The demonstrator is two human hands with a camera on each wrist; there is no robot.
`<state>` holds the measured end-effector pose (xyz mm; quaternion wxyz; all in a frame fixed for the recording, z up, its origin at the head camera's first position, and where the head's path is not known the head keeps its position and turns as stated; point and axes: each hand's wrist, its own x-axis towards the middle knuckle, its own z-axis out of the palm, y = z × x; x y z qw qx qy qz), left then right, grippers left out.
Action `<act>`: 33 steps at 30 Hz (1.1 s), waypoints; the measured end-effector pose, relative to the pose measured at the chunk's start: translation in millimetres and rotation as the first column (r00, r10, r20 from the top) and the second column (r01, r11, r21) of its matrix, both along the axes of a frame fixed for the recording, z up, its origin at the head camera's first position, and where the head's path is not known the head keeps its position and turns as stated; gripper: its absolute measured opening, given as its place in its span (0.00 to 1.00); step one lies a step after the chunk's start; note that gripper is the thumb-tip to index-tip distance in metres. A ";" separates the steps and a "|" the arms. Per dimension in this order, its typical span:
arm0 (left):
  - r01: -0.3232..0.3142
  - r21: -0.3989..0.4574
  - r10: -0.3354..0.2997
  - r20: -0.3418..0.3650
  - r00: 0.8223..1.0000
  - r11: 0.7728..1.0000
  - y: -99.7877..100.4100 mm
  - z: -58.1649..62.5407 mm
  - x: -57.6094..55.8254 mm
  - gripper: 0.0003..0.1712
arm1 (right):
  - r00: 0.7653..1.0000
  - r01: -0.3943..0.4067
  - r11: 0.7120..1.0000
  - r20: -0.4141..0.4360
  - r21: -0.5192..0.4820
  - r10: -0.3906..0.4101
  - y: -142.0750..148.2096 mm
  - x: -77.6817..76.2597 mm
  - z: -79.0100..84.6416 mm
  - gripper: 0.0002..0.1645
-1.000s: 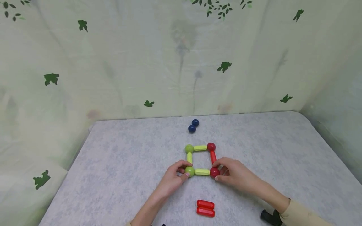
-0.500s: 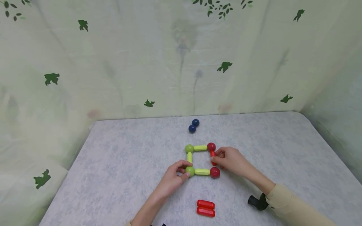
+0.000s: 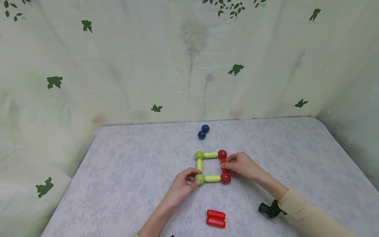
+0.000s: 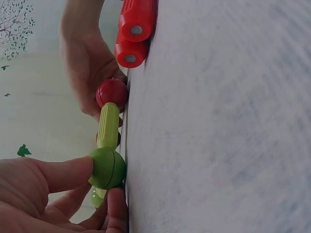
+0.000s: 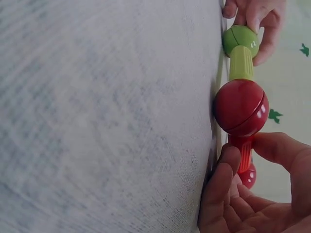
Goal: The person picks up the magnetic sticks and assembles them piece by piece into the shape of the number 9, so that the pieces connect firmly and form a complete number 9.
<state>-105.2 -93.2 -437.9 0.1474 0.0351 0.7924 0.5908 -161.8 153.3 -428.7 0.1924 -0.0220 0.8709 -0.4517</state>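
On the table lies a square of magnetic balls and rods. My left hand (image 3: 184,184) pinches its near-left green ball (image 4: 108,168) between thumb and fingers. At the right side, my right hand (image 3: 245,167) pinches the red magnetic rod (image 5: 241,151) between thumb and fingertips. That rod spans from the far red ball (image 3: 222,154) to the near red ball (image 5: 241,108) and meets both. Yellow-green rods form the near side (image 3: 212,178), the left side (image 3: 199,165) and the far side (image 3: 211,155). A second green ball (image 3: 199,155) sits at the far-left corner.
Two loose red rods (image 3: 215,218) lie side by side in front of the square. Behind it are two dark blue balls (image 3: 202,135), touching. A black wrist device (image 3: 270,209) hangs under the right sleeve. A leaf-printed curtain (image 3: 133,65) rises past the table's far edge.
My right hand has left the near red ball and taken hold of the red rod. The near red ball has shifted slightly away from me, against the rod. My left hand stays at the green ball.
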 end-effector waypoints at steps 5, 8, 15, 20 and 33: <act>-0.005 0.000 0.005 -0.004 1.000 1.000 1.4 3.7 1.8 0.17 | 1.000 0.001 1.000 -0.001 -0.004 -0.001 0.8 0.6 -0.7 0.10; 0.000 -0.003 0.000 -0.008 1.000 1.000 2.2 4.7 2.3 0.17 | 1.000 0.009 1.000 -0.002 -0.002 -0.009 0.8 2.0 -0.9 0.10; -0.003 -0.013 0.003 -0.010 1.000 1.000 2.8 3.8 2.0 0.17 | 1.000 0.010 1.000 -0.007 -0.005 -0.010 -0.1 2.6 0.0 0.11; -0.004 -0.036 0.004 -0.003 1.000 0.999 2.9 2.8 0.2 0.17 | 1.000 0.009 1.000 -0.013 -0.008 -0.009 0.0 3.1 0.1 0.11; -0.001 -0.027 0.001 0.013 1.000 1.000 1.3 4.2 0.0 0.18 | 0.991 0.020 0.999 -0.133 -0.025 -0.023 9.4 30.7 6.0 0.23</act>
